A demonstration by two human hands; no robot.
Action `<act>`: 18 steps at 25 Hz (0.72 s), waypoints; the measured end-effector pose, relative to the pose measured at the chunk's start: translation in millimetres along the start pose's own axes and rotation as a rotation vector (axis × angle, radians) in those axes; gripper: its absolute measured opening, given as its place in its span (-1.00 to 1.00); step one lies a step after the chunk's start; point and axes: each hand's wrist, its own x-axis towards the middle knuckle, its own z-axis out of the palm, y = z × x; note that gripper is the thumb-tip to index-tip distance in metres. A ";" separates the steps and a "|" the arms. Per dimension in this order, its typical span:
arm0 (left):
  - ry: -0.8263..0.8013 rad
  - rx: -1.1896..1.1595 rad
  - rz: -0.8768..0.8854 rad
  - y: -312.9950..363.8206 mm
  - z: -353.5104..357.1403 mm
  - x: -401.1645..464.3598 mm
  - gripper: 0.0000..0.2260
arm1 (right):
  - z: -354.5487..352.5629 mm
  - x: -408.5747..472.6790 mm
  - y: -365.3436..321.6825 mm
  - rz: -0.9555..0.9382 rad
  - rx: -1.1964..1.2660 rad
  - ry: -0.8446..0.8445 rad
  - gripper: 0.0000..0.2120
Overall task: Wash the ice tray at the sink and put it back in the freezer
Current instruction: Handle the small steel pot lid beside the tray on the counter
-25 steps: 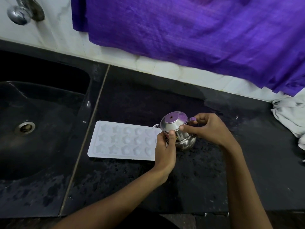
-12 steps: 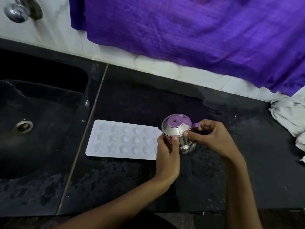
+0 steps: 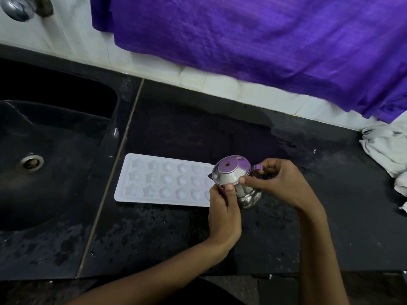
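Looking down through the head camera — your only view — you have both hands on a small steel pot (image 3: 239, 183) that stands on the wet black counter (image 3: 330, 216). Your left hand (image 3: 223, 211) wraps the pot's near side, fingers curled round its body and the thumb laid up against the metal just below the lid (image 3: 229, 167). Your right hand (image 3: 278, 181) comes in from the other side: its thumb presses the pot under the lid's rim, and its curled fingers pinch the small handle (image 3: 257, 167) at the pot's far right. The lid sits tilted toward you, its domed top catching a purple glint. The tray (image 3: 165, 179) lies flat on the counter just left of the pot, cavities up, with rows of star and round moulds; its right end is hidden behind the pot and your left hand, so you cannot tell whether they touch. Neither hand is on it. The sink (image 3: 55, 172) lies left of the tray, past a pale seam in the counter, its drain (image 3: 30, 162) showing. A tap (image 3: 19, 7) juts from the tiled wall at top left. A purple cloth (image 3: 264, 40) hangs over the wall behind — and a crumpled white rag (image 3: 387, 150) rests at the counter's far right edge.
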 end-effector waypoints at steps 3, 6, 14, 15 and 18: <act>-0.002 0.007 0.002 0.1 0.6 -0.3 -0.73 | -0.9 0.1 -0.4 0.007 -0.016 0.005 -0.44; -0.015 0.004 0.002 0.1 0.6 -0.4 -0.74 | -2.7 -0.7 -1.6 0.008 -0.036 0.009 -0.47; -0.020 -0.026 0.010 1.6 0.8 -1.4 -0.75 | -5.1 -1.8 -6.1 -0.002 -0.021 -0.004 -0.44; -0.016 -0.030 0.015 1.8 0.9 -1.3 -0.77 | -5.4 -1.8 -6.1 -0.003 -0.013 -0.003 -0.45; -0.007 -0.034 0.034 1.4 1.2 -0.6 -0.78 | -6.1 -2.8 -5.2 -0.009 0.014 0.003 -0.52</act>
